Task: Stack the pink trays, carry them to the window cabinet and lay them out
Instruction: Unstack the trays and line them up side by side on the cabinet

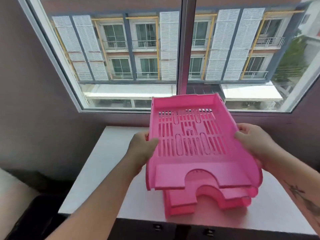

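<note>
1. Fingers (242, 129) of the right hand (254, 144) curl over the right side wall of the top pink tray (192, 135); left hand (142, 149) clamps the left wall, thumb on the inside rim. Both pinch the tray.
2. Top tray sits mid-frame, raised and tilted, far end up toward the window (155, 49). Lower trays (207, 201) rest on the white table (103, 161) (cabinet top) at lower centre, just beneath.
3. Handling, my read: thin moulded plastic, light, stiff enough but side walls likely flex. Glossy, so could slip. Two-hand grip mid-length on the walls looks right; the slotted floor and cut-out front lip are weaker holds.
4. Hard to tell: whether the top tray touches the one below, and how many lie under it (looks like two). Left fingertips hidden behind the wall. Cabinet front cut off at bottom edge; motion blur softens detail.
</note>
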A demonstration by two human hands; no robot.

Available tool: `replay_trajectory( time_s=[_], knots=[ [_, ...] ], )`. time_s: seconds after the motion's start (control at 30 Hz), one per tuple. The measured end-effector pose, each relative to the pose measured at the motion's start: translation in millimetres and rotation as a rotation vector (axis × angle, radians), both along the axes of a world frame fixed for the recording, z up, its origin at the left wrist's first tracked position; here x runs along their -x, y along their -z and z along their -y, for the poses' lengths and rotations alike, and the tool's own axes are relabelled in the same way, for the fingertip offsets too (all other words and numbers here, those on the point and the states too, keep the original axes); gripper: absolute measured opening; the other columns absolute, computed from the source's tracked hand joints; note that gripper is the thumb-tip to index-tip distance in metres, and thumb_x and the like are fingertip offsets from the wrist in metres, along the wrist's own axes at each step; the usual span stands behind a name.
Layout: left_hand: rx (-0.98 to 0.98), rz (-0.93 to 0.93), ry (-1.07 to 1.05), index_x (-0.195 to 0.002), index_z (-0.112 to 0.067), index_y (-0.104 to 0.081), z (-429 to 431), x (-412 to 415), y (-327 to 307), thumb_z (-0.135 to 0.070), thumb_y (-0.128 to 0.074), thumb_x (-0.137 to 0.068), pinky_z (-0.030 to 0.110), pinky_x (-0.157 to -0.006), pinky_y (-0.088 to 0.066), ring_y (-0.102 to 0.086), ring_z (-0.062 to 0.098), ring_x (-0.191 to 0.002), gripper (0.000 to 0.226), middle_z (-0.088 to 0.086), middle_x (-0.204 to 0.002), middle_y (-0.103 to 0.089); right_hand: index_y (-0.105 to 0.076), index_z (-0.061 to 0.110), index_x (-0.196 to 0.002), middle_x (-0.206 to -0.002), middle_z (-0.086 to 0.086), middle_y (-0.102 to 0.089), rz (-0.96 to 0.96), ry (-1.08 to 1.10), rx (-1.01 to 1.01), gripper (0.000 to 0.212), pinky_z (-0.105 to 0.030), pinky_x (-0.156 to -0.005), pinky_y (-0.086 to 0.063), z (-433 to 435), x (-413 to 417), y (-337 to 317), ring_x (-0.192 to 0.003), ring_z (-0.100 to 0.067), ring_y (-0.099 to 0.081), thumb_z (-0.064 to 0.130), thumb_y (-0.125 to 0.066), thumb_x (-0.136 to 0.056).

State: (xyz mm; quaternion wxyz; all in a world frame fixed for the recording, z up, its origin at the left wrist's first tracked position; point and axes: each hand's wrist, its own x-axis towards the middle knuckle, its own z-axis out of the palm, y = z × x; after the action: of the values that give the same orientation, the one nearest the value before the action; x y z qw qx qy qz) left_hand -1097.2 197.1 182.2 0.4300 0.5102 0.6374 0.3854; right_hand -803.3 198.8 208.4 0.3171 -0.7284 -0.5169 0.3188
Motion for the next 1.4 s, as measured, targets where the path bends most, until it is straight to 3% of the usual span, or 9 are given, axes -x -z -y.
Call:
replay_trajectory(
  time_s=[0.13,0.47,0.63,0.8,0.97,1.03,1.13,1.23,1.4],
  knots=[
    [-0.014,-0.064,0.028,-0.093,-0.019,-0.076,-20,91,-19,-0.011,-0.052,-0.088,0.047,-0.069,-0.062,-0.074,0.033,-0.076,0.026,0.009,-0.082,-0.079,-0.074,0.017,-0.087,-0.068,0.002,-0.078,-0.108,-0.002,-0.104,0.026,-0.034,-0.056,-0.063,8,80,-11,-0.057,-0.014,-0.073,0.004,-0.052,-0.089],
    [0.119,-0.045,-0.12,-0.092,-0.017,-0.072,-26,283,4,0.006,-0.044,-0.095,0.042,-0.071,-0.058,-0.071,0.021,-0.057,0.037,0.006,-0.068,-0.077,-0.059,0.006,-0.089,-0.075,-0.008,-0.056,-0.187,-0.096,-0.061,0.011,-0.033,-0.052,-0.037,-11,282,47,-0.058,-0.016,-0.043,0.009,-0.048,-0.09],
    [0.186,0.074,-0.159,-0.099,-0.012,-0.072,-24,289,70,0.005,-0.044,-0.094,0.044,-0.071,-0.059,-0.072,0.029,-0.068,0.033,0.013,-0.08,-0.078,-0.048,0.01,-0.137,-0.121,-0.018,-0.063,-0.141,-0.065,0.013,0.046,-0.031,-0.063,-0.05,-14,289,96,-0.081,-0.021,-0.058,0.006,-0.039,-0.093],
    [0.206,0.146,-0.19,-0.105,-0.017,-0.073,-24,278,120,0.003,-0.045,-0.093,0.035,-0.059,-0.058,-0.075,0.021,-0.067,0.037,0.006,-0.08,-0.079,-0.043,0.014,-0.145,-0.109,-0.027,-0.064,-0.187,0.05,0.058,0.051,-0.042,-0.068,-0.056,-15,291,126,-0.076,-0.03,-0.062,0.003,-0.039,-0.095],
    [0.223,0.173,-0.194,-0.097,-0.029,-0.076,-24,268,140,-0.002,-0.047,-0.091,0.031,-0.053,-0.058,-0.075,0.018,-0.066,0.04,0.005,-0.081,-0.08,-0.056,0.009,-0.07,-0.066,-0.001,-0.049,0.721,-0.351,0.302,0.02,-0.056,-0.115,-0.025,-23,284,151,-0.066,-0.019,-0.043,0.009,-0.055,-0.09],
    [0.213,0.134,-0.191,-0.105,-0.026,-0.075,-25,268,136,-0.005,-0.049,-0.09,0.037,-0.066,-0.06,-0.075,0.02,-0.075,0.037,0.007,-0.089,-0.08,-0.065,0.013,-0.104,-0.077,-0.002,-0.057,0.303,-0.237,0.242,0.019,-0.038,-0.101,-0.046,-22,289,148,-0.064,-0.014,-0.045,0.008,-0.052,-0.092],
    [0.127,0.046,-0.282,-0.131,-0.011,-0.063,-37,269,112,-0.014,-0.057,-0.092,0.041,-0.099,-0.051,-0.066,0.024,-0.109,0.04,0.007,-0.121,-0.07,-0.017,0.025,-0.156,-0.122,-0.001,-0.058,-0.046,-0.046,-0.008,0.07,-0.021,-0.06,-0.055,-26,288,121,-0.074,-0.016,-0.063,0.01,-0.046,-0.095],
    [-0.031,0.016,-0.357,-0.132,-0.008,-0.06,-57,255,66,-0.02,-0.061,-0.092,0.038,-0.104,-0.047,-0.062,0.025,-0.115,0.043,0.01,-0.125,-0.066,-0.023,0.011,-0.155,-0.155,-0.008,-0.039,0.088,-0.163,-0.134,0.065,-0.038,-0.108,-0.038,-41,282,79,-0.138,-0.027,-0.042,0.023,-0.05,-0.097],
    [-0.178,0.004,-0.229,-0.12,-0.01,-0.065,-80,181,13,-0.026,-0.061,-0.089,0.042,-0.096,-0.054,-0.067,0.026,-0.106,0.036,0.012,-0.111,-0.07,-0.056,0.003,-0.13,-0.126,-0.016,-0.063,0.181,-0.078,-0.311,0.039,-0.03,-0.084,-0.04,-68,220,15,-0.115,-0.03,-0.058,0.021,-0.052,-0.095]
  ],
)
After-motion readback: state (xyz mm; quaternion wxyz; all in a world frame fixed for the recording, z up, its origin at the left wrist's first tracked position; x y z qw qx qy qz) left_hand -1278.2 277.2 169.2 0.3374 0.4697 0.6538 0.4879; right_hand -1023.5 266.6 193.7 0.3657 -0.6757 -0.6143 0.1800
